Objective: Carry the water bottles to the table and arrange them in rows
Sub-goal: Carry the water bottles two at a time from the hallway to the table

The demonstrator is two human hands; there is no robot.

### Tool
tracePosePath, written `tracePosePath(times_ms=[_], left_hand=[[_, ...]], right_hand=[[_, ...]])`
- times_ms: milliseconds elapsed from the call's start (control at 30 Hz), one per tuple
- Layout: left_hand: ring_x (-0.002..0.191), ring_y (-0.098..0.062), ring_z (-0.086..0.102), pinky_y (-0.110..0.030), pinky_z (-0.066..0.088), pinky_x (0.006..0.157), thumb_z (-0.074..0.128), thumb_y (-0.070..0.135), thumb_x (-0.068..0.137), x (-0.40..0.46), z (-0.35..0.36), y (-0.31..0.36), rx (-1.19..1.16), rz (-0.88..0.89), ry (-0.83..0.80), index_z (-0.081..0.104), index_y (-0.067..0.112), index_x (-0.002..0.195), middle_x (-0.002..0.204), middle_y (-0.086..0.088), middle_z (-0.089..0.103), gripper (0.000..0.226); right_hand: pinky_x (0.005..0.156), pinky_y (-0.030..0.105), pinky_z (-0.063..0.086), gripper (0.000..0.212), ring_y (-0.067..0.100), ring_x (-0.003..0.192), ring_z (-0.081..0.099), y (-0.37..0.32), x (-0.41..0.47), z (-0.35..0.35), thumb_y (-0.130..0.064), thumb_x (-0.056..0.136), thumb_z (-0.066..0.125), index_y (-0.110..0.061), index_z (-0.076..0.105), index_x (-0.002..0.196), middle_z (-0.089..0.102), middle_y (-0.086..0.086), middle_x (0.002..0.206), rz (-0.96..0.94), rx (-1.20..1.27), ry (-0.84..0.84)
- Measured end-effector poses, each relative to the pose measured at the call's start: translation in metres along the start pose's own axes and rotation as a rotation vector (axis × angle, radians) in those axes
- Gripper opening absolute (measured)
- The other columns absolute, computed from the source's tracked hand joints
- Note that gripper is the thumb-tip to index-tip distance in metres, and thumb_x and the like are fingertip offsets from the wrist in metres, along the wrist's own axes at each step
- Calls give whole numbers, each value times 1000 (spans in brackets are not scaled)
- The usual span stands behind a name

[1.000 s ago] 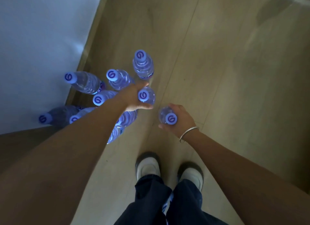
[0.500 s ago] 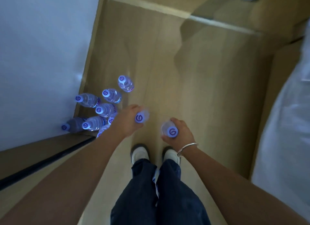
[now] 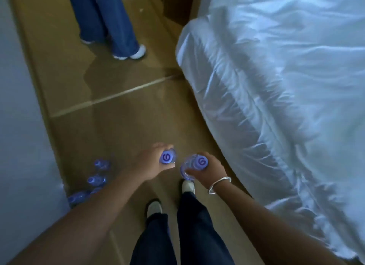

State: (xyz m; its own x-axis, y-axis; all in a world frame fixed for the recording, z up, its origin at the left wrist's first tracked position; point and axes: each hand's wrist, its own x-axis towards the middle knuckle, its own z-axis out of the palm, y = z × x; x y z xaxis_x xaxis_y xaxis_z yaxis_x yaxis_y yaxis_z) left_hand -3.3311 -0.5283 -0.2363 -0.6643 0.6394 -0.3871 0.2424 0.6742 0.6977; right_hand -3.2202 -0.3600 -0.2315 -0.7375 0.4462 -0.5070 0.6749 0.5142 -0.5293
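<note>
My left hand (image 3: 152, 163) grips a clear water bottle (image 3: 167, 157) by its neck, the blue cap facing up. A second water bottle (image 3: 194, 164) with the same blue cap hangs from my right hand (image 3: 207, 171), which wears a silver bangle. Both bottles are carried upright above the wooden floor, close together in front of my legs. Several more bottles (image 3: 96, 179) stand on the floor at the lower left, against the wall; they look blurred. No table is in view.
A bed with a white rumpled cover (image 3: 276, 87) fills the right side. A white wall (image 3: 17, 126) runs along the left. Another person's jeans-clad legs (image 3: 110, 23) stand ahead on the wooden floor (image 3: 118, 116). My own feet are below the hands.
I have straightened up and turned away from the bottle cluster, which now lies behind to the left. Both hands still hold their bottles; the bed and another person have come into view.
</note>
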Motion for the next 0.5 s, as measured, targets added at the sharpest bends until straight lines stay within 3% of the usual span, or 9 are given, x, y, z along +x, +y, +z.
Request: tracePosePath(times_ms=[67,200,233,300,367,500], left_hand=[[120,-22,52,-33,40,103,81,26,70,1,2,42,-14,89,-8,56,17,126,132,-5,50,61],[129,-22,46,-37,40,104,82,22,69,3,23,128,85,286,-201,57,15,126,146,-11,40,63],[126,-22,49,-36,43,101,82,23,69,1,32,149,106,340,-243,59,16,122,140,-11,48,58],[101,-18,63,-29,51,86,83,29,68,-6,52,192,169,436,-307,66,22,102,105,-1,69,39],[78,-15,63,-27,48,68,79,35,70,-20,79,236,262,535,-386,64,20,83,78,5,67,25],[71,-15,55,-25,37,60,71,28,77,-61,156,322,383,715,-544,60,15,74,73,-1,63,18]], right_hand=[[76,34,54,40,18,83,62,10,-31,-31,-47,60,72,-25,59,90,64,-3,90,39,37,113],[64,30,51,31,17,69,59,40,-92,-78,-53,60,61,-25,49,70,56,-7,69,111,62,313],[62,28,48,32,17,68,57,50,-108,-89,-53,60,60,-26,47,67,54,-7,66,147,91,366],[64,27,45,34,19,72,59,74,-142,-112,-56,61,62,-26,49,68,56,-7,71,206,142,461],[68,28,46,38,20,80,61,101,-181,-134,-58,62,65,-24,53,74,62,-3,82,246,169,527],[65,26,40,39,23,86,62,168,-270,-166,-54,66,70,-27,43,65,64,0,82,387,233,704]])
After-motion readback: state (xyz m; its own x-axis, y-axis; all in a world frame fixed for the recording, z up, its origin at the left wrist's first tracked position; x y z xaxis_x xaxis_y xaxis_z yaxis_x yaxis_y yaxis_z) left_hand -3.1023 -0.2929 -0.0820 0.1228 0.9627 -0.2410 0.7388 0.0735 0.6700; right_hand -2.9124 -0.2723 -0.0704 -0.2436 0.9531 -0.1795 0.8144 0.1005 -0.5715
